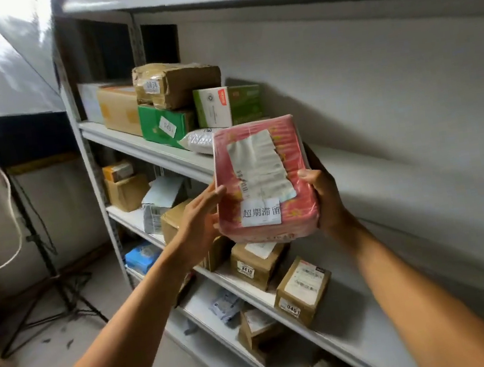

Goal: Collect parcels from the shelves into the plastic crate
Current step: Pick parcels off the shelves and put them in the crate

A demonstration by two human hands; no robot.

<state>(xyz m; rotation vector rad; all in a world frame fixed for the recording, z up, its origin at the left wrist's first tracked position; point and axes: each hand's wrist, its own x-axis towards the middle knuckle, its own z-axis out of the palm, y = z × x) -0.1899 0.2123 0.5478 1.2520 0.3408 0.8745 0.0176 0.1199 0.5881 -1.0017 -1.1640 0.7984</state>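
The person stands at the shelves (150,152) with a red parcel (263,180) held up in front of them, clear of every shelf board. The right hand (326,200) is clamped on the parcel's right edge, thumb over the front, fingers behind, so it seems to carry the weight. The left hand (201,219) lies flat along the left edge, fingers straight, touching and steadying rather than gripping. The label side faces the person, probably so the white sticker (261,213) and the torn shipping label (258,165) can be read before it goes in.

The plastic crate is not in view; can't tell where it stands.

Plenty left on the shelves: a taped brown box (175,82) sits on a green box (165,125), with a white and green carton (226,105) and a white bag (201,141) beside them. Lower boards hold small brown boxes tagged 0410 (257,264) and 0451 (302,290). A tripod (42,240) stands on the floor to the left.

Judging by that, the collecting is far from done.
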